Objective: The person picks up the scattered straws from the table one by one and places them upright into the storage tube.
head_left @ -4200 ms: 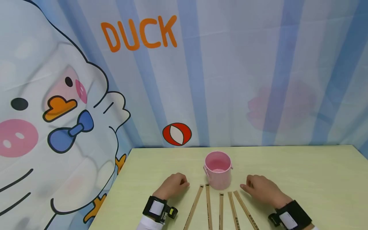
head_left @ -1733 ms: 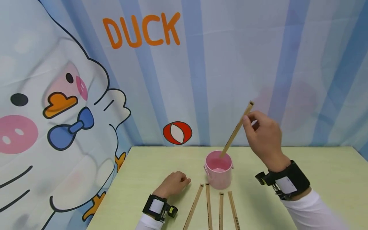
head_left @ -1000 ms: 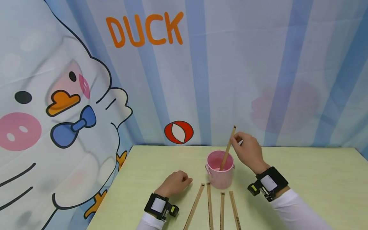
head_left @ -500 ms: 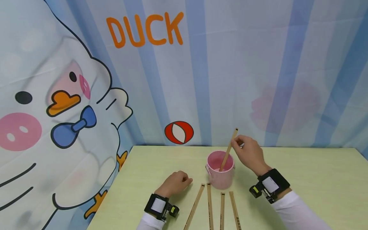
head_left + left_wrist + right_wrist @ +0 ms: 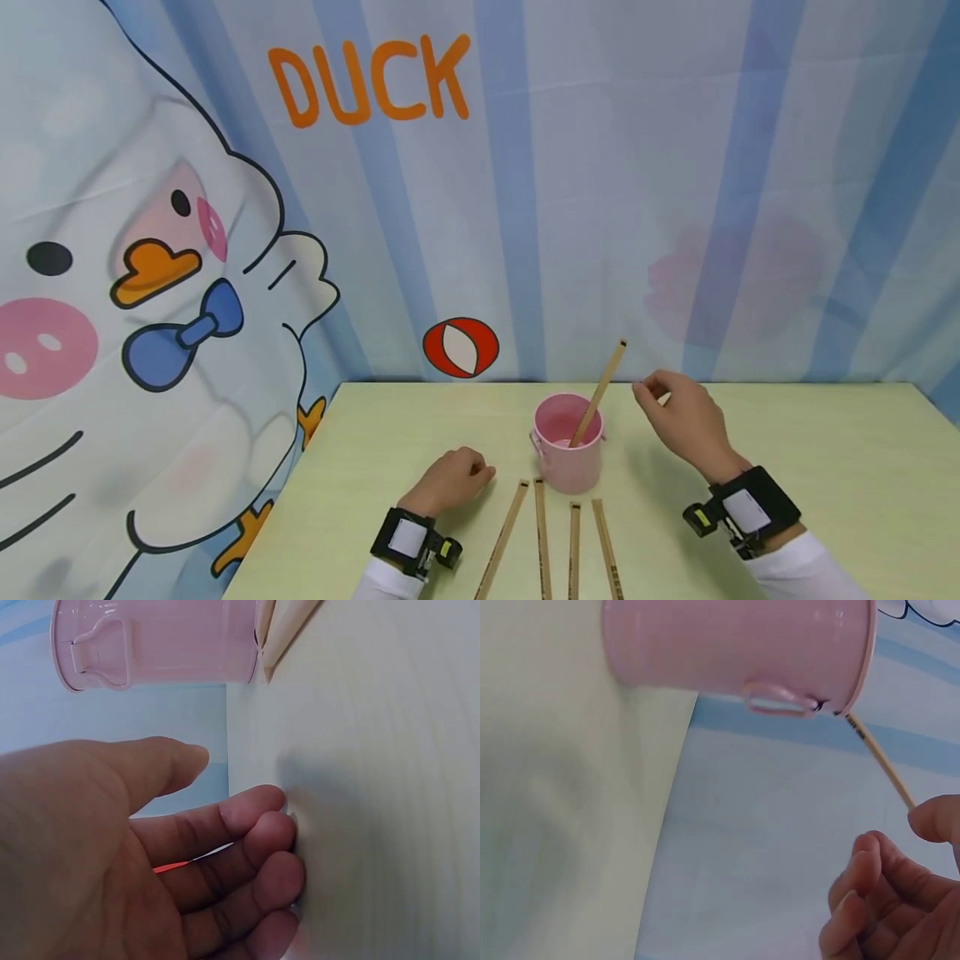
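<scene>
A pink bucket [image 5: 572,468] with small side handles stands on the table, and one thin wooden stick [image 5: 604,382] with a dark end leans in it against the far right rim. Right of the bucket my right hand [image 5: 686,422] hovers with loosely bent fingers, a gap between it and the stick in the head view. In the right wrist view the thumb [image 5: 936,819] overlaps the stick's outer end. My left hand [image 5: 446,483] rests on the table left of the bucket, fingers [image 5: 262,832] loosely bent with nothing in them.
Several similar wooden sticks [image 5: 574,546] lie fanned out on the table [image 5: 810,483] in front of the bucket, between the two hands. Behind the table hangs a blue striped curtain [image 5: 585,183] with a printed duck.
My right hand lifted the rightmost stick from the table, lowered it into the bucket, then let go and drew back to the right. My left hand stayed in place.
</scene>
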A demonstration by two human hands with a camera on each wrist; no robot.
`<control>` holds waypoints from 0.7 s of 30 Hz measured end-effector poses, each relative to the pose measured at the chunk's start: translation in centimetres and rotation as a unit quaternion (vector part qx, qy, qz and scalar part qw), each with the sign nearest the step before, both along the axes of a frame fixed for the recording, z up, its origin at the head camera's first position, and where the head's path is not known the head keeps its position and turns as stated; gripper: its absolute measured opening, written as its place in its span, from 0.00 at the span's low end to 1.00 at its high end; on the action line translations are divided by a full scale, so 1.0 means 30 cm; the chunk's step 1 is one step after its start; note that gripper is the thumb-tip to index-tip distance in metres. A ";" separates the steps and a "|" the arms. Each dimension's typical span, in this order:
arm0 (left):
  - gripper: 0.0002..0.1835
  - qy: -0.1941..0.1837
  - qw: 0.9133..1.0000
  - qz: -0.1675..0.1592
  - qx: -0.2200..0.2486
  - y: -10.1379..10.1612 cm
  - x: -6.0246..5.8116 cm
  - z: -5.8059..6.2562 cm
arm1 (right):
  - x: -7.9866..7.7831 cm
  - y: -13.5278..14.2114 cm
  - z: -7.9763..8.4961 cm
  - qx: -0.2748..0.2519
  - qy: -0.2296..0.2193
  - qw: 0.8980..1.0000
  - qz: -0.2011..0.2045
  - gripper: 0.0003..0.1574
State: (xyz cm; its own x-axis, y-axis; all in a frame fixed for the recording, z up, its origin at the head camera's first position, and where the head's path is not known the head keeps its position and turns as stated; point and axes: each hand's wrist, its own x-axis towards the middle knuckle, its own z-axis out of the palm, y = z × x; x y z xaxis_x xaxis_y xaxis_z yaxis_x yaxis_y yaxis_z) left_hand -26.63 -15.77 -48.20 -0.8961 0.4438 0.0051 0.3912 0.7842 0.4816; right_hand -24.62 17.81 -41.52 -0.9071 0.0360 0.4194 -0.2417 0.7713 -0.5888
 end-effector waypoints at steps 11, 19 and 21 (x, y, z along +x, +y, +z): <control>0.19 0.003 1.000 0.002 -0.007 -0.001 0.001 0.003 | 0.063 0.081 -0.127 0.061 -0.180 0.982 0.024 0.30; 0.19 0.000 1.000 -0.002 -0.007 -0.001 0.000 -0.001 | 0.082 0.084 -0.201 0.072 -0.239 0.968 0.026 0.27; 0.18 0.002 1.000 -0.002 -0.010 0.000 -0.001 -0.002 | 0.083 0.082 -0.211 0.076 -0.240 0.968 0.023 0.26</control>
